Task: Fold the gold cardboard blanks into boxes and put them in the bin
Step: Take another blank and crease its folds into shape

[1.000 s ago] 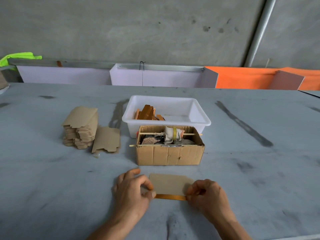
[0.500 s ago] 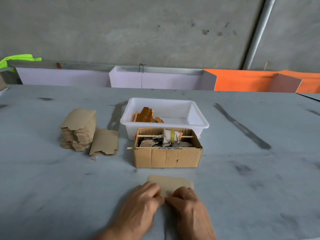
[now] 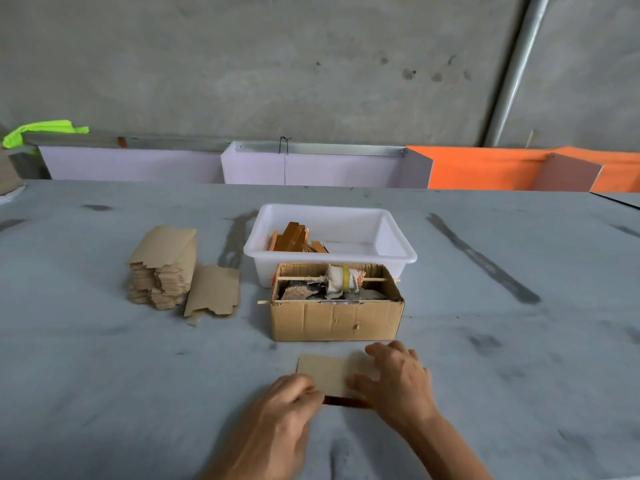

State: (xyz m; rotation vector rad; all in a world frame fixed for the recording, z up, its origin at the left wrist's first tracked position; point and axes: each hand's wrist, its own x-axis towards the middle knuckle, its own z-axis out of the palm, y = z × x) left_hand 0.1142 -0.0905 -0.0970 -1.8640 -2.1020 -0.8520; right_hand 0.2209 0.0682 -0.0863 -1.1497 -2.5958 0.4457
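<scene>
You are early in the job: only a few folded gold boxes (image 3: 294, 237) lie in the white bin (image 3: 398, 252), while a tall stack of blanks (image 3: 162, 268) waits left of it. The blank in hand (image 3: 323, 374) lies flat on the tabletop (image 3: 104, 375) just in front of the cardboard box (image 3: 336, 320). Your right hand (image 3: 394, 379) presses it with spread fingers; your left hand (image 3: 287, 400) curls at its near edge, seemingly pinching the fold.

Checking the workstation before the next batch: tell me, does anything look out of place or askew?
One loose blank has slid off the stack of blanks and leans askew against its right side. Nothing looks spilled.
</scene>
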